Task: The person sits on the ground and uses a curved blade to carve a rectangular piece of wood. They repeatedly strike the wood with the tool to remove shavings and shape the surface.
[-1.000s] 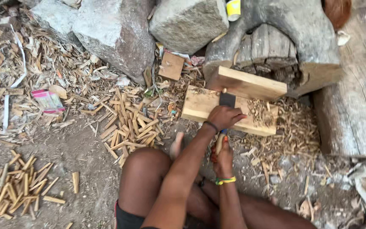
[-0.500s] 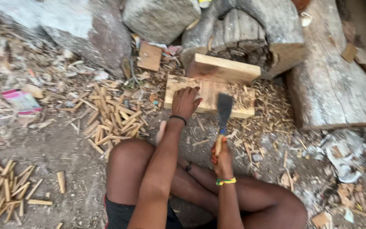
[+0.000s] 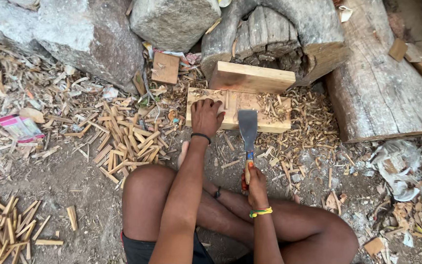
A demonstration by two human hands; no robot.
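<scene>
Your left hand (image 3: 206, 116) presses a thin stick (image 3: 226, 100) flat on the wooden block (image 3: 235, 115); your right hand (image 3: 256, 183) grips the cleaver (image 3: 247, 128). A glancing chop risks those fingers.

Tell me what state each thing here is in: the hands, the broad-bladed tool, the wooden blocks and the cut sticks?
Left hand: palm down, pressing on the flat pale wooden block.
Right hand: closed round the tool's handle.
Broad flat metal blade with orange handle: held upright, tip over the block.
Flat pale wooden block: lying flat, strewn with shavings.
Thicker wooden plank: propped behind it.
Short split wooden sticks: heaped loosely on the ground.
</scene>
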